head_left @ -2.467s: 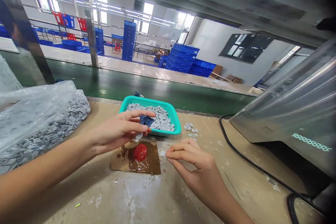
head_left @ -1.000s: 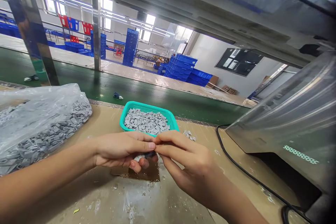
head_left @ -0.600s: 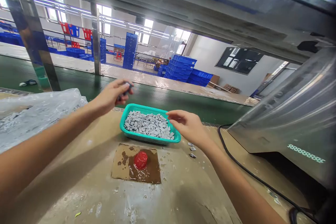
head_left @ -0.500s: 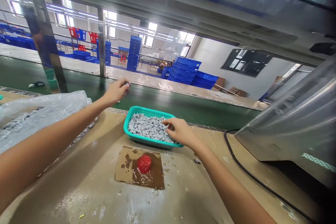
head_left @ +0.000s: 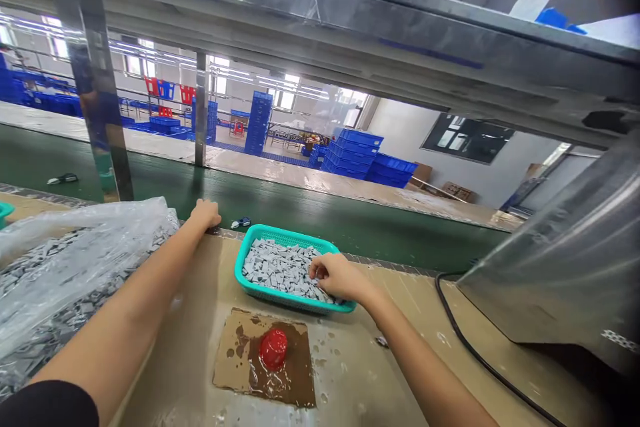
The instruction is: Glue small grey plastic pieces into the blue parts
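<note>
My right hand (head_left: 336, 275) reaches into a turquoise mesh basket (head_left: 295, 301) heaped with small grey pieces (head_left: 277, 268). Its thumb and forefinger are bent together at the pieces; what lies between the fingertips is too small to make out. At the near edge of the green belt (head_left: 310, 208) is my left hand (head_left: 205, 215), back towards me, with its fingers hidden. A small dark-and-white item (head_left: 241, 222) lies on the belt just right of that hand. In front of the basket, a wet red cup-shaped thing (head_left: 273, 349) rests on a piece of cardboard (head_left: 233, 363).
A clear plastic bag (head_left: 120, 240) with many grey pieces covers the left of the table. Another small dark-and-white item (head_left: 63, 179) lies on the belt. A metal post (head_left: 95, 100) rises at left; a black cable (head_left: 473, 330) and metal housing (head_left: 560, 280) are right.
My left hand has come down from above the belt to its near edge. The dark item it held earlier now appears to lie on the belt. My right hand's fingers have closed more.
</note>
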A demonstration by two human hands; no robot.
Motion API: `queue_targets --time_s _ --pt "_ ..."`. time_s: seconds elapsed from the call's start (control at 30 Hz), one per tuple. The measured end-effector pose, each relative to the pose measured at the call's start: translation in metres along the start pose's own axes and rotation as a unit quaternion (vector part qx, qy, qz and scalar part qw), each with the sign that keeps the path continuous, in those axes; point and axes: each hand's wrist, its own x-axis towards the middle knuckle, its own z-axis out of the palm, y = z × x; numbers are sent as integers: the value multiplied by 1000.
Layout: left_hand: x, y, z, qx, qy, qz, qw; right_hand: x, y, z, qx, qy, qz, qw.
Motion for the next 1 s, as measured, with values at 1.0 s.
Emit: queue_targets --time_s 1.0 --pt "-183 78 -48 -724 -278 10 631 1 -9 -10 8 86 -78 993"
